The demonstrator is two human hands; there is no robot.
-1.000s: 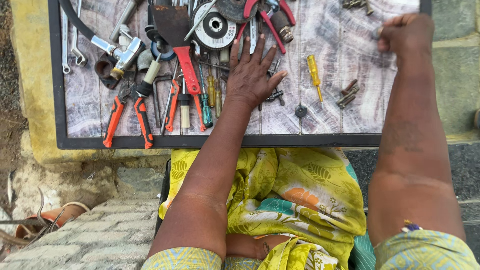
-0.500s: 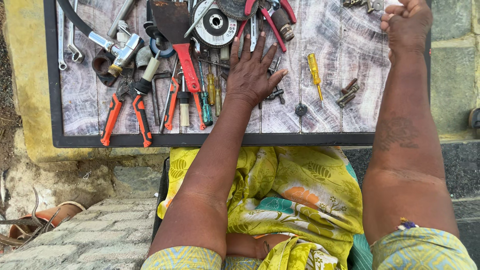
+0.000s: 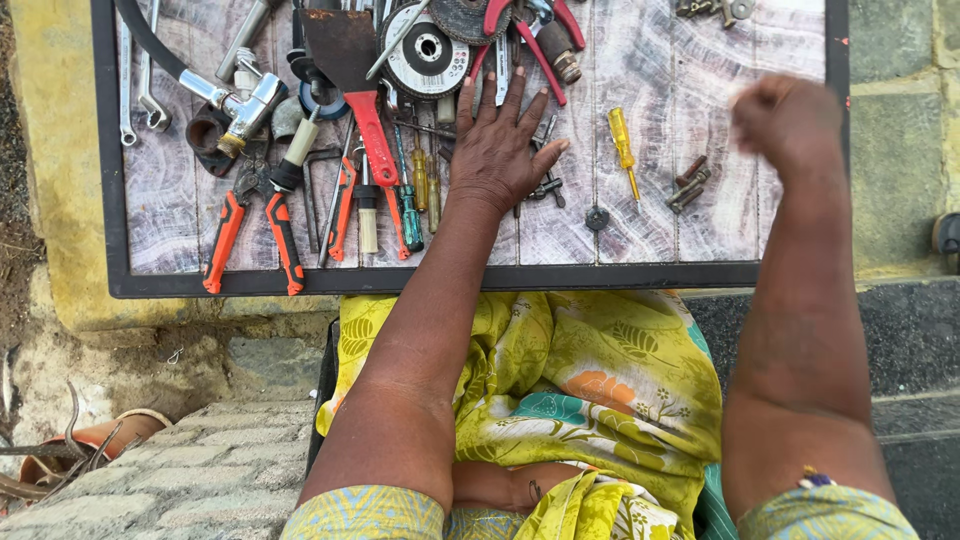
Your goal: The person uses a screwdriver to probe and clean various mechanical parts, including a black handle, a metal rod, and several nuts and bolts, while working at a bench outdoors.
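My left hand point(image 3: 497, 148) lies flat, fingers spread, on a pile of small tools in the middle of a black-framed board point(image 3: 440, 279) with a pale wood-grain top. Under and beside it are small screwdrivers point(image 3: 413, 195) and dark metal bits point(image 3: 546, 185). A yellow screwdriver point(image 3: 622, 145) lies just right of it. My right hand point(image 3: 788, 118) hovers blurred above the board's right side, fingers curled into a fist; whether it holds anything is hidden. A few dark bolts point(image 3: 688, 184) lie left of it.
On the left lie orange-handled pliers point(image 3: 250, 222), a red-handled scraper point(image 3: 355, 82), a grinding disc point(image 3: 428, 55), wrenches point(image 3: 132, 80) and a metal tap with hose point(image 3: 230, 100). Red pliers point(image 3: 520, 30) sit at the top. Yellow patterned cloth point(image 3: 560, 390) covers my lap.
My right hand has come down from the board's top right corner toward me and to the left. My left hand has stayed flat on the tools.
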